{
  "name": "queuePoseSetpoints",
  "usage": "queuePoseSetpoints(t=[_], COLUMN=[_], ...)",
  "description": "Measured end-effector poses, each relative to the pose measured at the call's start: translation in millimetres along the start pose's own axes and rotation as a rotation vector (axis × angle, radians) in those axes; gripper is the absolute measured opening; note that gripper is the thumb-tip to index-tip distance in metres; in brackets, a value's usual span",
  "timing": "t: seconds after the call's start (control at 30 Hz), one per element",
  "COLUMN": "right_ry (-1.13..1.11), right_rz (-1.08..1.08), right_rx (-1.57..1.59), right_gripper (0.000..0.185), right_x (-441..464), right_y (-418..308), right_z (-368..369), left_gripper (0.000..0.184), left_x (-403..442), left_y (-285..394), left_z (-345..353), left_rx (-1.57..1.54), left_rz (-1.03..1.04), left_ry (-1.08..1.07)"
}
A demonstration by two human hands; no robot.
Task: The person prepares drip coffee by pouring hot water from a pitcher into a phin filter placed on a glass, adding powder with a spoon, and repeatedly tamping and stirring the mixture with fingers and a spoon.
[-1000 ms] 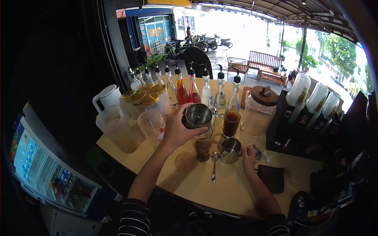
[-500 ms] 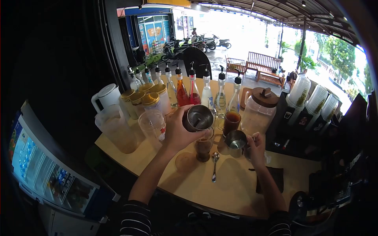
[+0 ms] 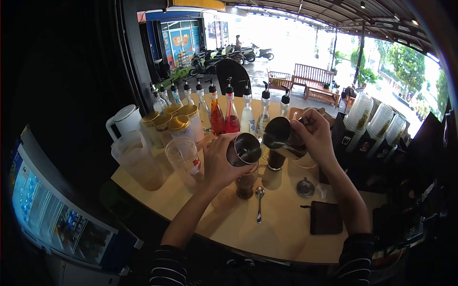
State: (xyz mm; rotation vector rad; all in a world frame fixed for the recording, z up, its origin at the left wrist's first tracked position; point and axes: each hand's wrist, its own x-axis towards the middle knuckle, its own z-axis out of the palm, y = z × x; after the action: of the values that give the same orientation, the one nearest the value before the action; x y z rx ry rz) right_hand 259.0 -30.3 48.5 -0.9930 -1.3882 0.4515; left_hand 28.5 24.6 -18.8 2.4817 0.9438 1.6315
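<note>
My left hand point(image 3: 220, 164) is closed around a metal cup point(image 3: 244, 150), its open mouth tilted toward me. Gripped in my right hand point(image 3: 316, 136) is a metal pitcher point(image 3: 277, 133), raised and tipped with its mouth toward the metal cup. Whether anything flows from it I cannot tell. Below the cup stands a glass mug point(image 3: 246, 183) with brown contents, partly covered by my left hand. A glass of dark drink point(image 3: 275, 159) is behind the pitcher, which hides its upper part. A spoon point(image 3: 259, 205) lies on the table beside the mug.
Pump bottles point(image 3: 231, 112) line the table's far side. Gold-lidded jars point(image 3: 179, 125), a plastic pitcher point(image 3: 138, 162) and a clear plastic jug point(image 3: 183, 155) stand left. A small round metal piece point(image 3: 305, 187) and a dark cloth point(image 3: 327, 218) lie right, near stacked cups point(image 3: 359, 112).
My right hand has lifted the metal pitcher up and away from me, tipping it further. The small round metal piece on the table has come into view. My left hand has tilted the cup slightly.
</note>
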Motion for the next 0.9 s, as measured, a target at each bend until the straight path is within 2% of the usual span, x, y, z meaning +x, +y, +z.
queuePoseSetpoints(t=[0.13, 0.3, 0.43, 0.5, 0.6, 0.9], right_ry=[-0.026, -0.064, -0.066, -0.073, -0.082, -0.092], right_rz=[-0.035, -0.072, -0.069, -0.134, -0.129, -0.146], right_rx=[-0.135, -0.342, -0.402, -0.463, -0.377, -0.414], right_gripper=[0.026, 0.029, 0.031, 0.032, 0.032, 0.034], right_x=[17.2, 18.2, 22.8, 24.4, 25.3, 24.5], right_y=[6.5, -19.5, -15.0, -13.6, -8.8, -14.4], right_z=[6.9, 21.6, 23.6, 23.9, 24.9, 25.5], left_gripper=[0.073, 0.075, 0.075, 0.074, 0.074, 0.075], left_x=[-0.7, -0.8, -1.2, -1.5, -2.4, -3.3], left_y=[-3.0, -2.6, -4.4, -3.9, -5.3, -0.4], left_z=[2.2, -1.1, -1.0, -1.3, -0.7, -2.1], left_rx=[-0.035, -0.006, -0.028, -0.029, -0.018, -0.063], left_rz=[-0.030, -0.035, -0.035, -0.040, -0.042, -0.081], left_ry=[-0.025, -0.030, -0.031, -0.029, -0.023, -0.045])
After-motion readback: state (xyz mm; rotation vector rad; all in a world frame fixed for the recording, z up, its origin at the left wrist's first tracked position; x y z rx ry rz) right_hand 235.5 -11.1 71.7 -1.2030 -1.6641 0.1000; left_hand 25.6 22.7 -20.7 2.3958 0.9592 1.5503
